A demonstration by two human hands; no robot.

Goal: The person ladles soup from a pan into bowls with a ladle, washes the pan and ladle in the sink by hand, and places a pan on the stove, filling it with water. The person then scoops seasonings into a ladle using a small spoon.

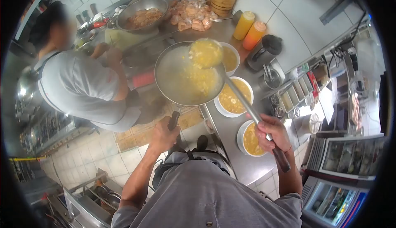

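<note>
Here's the pan [185,105], the left hand [165,133] clamped round its handle! The right hand [272,134] is closed on the ladle [239,94], whose scoop, full of yellow soup, sits over the pan's far right side. The shaft slants back rightward. Three white bowls [222,110] line the desk [255,166] to the pan's right, nearer the right hand than the left!
</note>
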